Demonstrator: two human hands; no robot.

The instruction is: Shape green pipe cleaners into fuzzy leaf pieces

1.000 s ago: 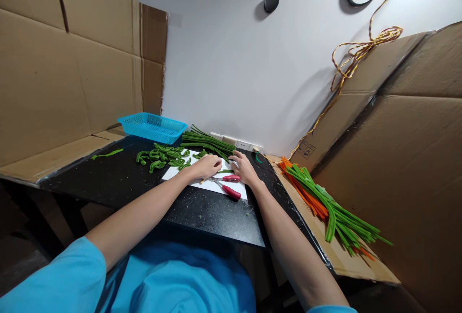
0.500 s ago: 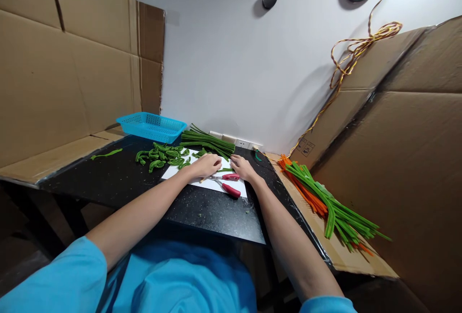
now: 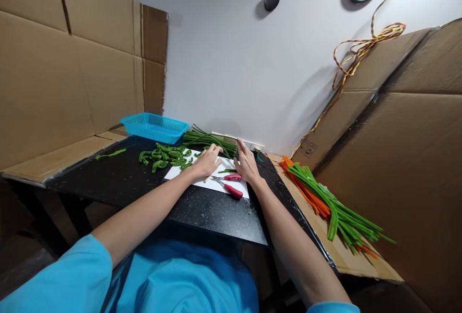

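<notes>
My right hand (image 3: 247,163) is raised at the right edge of a white sheet (image 3: 202,184), its fingertips closed on one end of a dark green pipe cleaner (image 3: 226,135). That strand stretches left over a bundle of long dark green pipe cleaners (image 3: 202,138). Over the sheet, my left hand (image 3: 207,163) has its fingers bent and apart, with nothing visible in them. Red-handled pliers (image 3: 233,190) lie on the sheet between my wrists, handles spread. A short green piece (image 3: 227,171) rests just above them. Several bent, looped green pieces (image 3: 166,155) are heaped left of my left hand.
A blue plastic basket (image 3: 155,128) stands at the back left of the black table (image 3: 212,214). Bright green strips (image 3: 335,202) and orange strips (image 3: 310,192) lie on cardboard at the right. Cardboard walls (image 3: 90,72) rise on both sides, and a twisted yellow cord (image 3: 355,55) hangs at the right.
My hands have moved apart and lifted from the sheet. The right one has reached toward the back and now has the end of a pipe cleaner; the left hand's fingers have spread.
</notes>
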